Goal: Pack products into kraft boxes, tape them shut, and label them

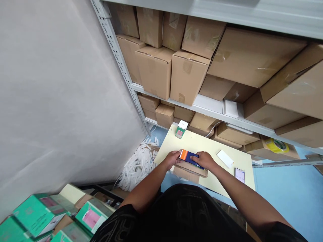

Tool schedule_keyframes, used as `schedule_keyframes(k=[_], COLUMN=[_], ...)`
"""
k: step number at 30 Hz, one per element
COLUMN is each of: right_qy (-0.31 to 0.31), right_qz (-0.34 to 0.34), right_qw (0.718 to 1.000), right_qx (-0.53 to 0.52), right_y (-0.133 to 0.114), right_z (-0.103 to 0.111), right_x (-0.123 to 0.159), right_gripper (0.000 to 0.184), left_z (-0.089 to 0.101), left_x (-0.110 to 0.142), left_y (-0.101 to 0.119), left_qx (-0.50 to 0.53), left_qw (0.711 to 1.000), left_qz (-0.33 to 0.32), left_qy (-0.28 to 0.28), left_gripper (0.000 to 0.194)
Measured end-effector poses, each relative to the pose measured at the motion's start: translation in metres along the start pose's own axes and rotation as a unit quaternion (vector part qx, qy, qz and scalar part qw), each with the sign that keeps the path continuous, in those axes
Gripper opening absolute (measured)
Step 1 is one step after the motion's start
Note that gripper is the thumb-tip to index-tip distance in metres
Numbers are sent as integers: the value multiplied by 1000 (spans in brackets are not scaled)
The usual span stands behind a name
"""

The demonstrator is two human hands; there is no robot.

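Note:
A flat blue and orange box [189,156] lies on top of a small brown cardboard carton [188,170] at the near edge of a pale yellow table [199,143]. My left hand [173,158] grips the box's orange end with curled fingers. My right hand [205,160] is closed over its blue end. Both hands hold the box against the carton.
On the table lie a small green and white box [180,129] at the far edge, a white card [225,158] and a phone [239,175]. Shelves of brown cartons [186,75] rise behind. Green boxes [37,215] sit lower left, white strips [137,164] litter the floor, yellow tape [276,146] right.

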State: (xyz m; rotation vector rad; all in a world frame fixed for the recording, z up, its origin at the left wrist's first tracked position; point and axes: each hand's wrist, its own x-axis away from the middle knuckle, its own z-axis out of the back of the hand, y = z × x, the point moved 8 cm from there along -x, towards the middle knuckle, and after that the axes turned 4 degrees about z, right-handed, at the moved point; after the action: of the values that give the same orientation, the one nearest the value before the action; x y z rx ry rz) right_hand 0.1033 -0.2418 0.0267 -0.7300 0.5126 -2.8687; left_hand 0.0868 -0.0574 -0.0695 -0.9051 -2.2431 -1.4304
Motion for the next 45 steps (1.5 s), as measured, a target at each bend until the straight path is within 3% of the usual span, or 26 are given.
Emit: schedule_keyframes(k=[5, 15, 24, 31, 40, 45], right_qy=[18, 18, 7, -1, -11, -31], right_qz=[25, 26, 66, 67, 36, 15], right_qw=[999, 999, 997, 997, 999, 999], right_qx=[-16, -40, -41, -44, -1, 16], right_y=[-3, -5, -11, -11, -12, -4], right_z=[-1, -4, -4, -4, -1, 4], right_x=[1, -1, -4, -4, -7, -7], right_gripper=[43, 40, 40, 41, 53, 58], left_z=[1, -1, 1, -1, 8, 18], left_x=[1, 1, 4, 3, -2, -7], left_y=[-2, -5, -6, -6, -3, -1], left_qx=[42, 72, 71, 97, -70, -86], left_qw=[999, 997, 997, 993, 997, 994], left_qz=[2, -2, 8, 23, -18, -32], left_qy=[-30, -37, -34, -55, 18, 59], left_gripper=[38, 33, 27, 37, 34, 33])
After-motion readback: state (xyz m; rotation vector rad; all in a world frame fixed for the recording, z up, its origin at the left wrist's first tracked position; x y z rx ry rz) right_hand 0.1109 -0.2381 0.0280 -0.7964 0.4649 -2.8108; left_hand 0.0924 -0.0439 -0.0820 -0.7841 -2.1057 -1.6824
